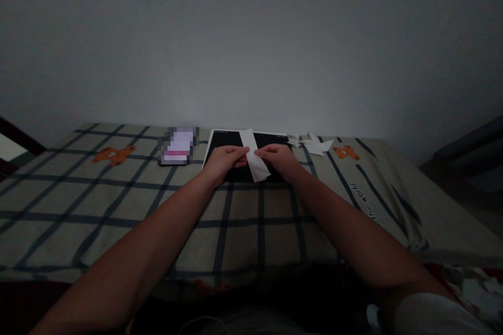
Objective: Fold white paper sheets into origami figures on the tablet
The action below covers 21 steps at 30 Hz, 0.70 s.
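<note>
A long folded strip of white paper (257, 166) slants across the middle of a flat black sheet or folder (223, 141) with a white edge. My left hand (226, 159) pinches the strip's left edge between thumb and fingers. On the opposite edge, my right hand (277, 157) grips the same strip, its thumb close to the left one. Both hands are low over the black surface. The strip's near end flares wider and shows a layered fold.
Left of the black sheet lies a phone (178, 146) with its screen lit and blurred. To the right are folded and torn white paper pieces (316, 145). A checked cloth (149, 235) covers the table, which stands against a grey wall (251, 52).
</note>
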{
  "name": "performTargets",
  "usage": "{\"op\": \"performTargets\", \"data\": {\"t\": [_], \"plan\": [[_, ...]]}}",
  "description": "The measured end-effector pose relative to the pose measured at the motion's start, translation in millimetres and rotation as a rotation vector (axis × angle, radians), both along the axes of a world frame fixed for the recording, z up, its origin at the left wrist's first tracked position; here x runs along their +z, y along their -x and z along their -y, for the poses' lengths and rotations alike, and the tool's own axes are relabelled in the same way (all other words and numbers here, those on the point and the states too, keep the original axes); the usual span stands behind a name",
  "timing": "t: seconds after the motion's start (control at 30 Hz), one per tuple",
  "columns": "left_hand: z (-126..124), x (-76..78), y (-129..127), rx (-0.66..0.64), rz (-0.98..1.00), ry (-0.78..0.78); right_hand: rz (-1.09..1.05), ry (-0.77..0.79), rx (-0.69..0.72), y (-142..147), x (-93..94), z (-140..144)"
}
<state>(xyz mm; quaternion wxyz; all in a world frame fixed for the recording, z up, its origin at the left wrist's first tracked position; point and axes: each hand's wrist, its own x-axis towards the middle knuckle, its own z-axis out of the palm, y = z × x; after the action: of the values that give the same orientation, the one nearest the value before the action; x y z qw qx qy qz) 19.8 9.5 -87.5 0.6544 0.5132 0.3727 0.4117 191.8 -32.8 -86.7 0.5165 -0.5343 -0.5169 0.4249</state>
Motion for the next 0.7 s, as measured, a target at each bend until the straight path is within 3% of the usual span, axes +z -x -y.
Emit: {"op": "performTargets", "data": {"t": [0.13, 0.4, 0.7], "plan": [[0.4, -0.6, -0.4, -0.002, -0.041, -0.003, 0.001, -0.001, -0.026, 0.2, 0.9, -0.8], [0.0, 1.3, -1.3, 0.062, -0.01, -0.015, -0.108, 0.098, 0.097, -0.9, -1.3, -1.1], [2.7, 3.8, -0.6, 0.055, -0.004, 0.029, 0.087, 0.013, 0.039, -1.8, -1.9, 0.3]]}}
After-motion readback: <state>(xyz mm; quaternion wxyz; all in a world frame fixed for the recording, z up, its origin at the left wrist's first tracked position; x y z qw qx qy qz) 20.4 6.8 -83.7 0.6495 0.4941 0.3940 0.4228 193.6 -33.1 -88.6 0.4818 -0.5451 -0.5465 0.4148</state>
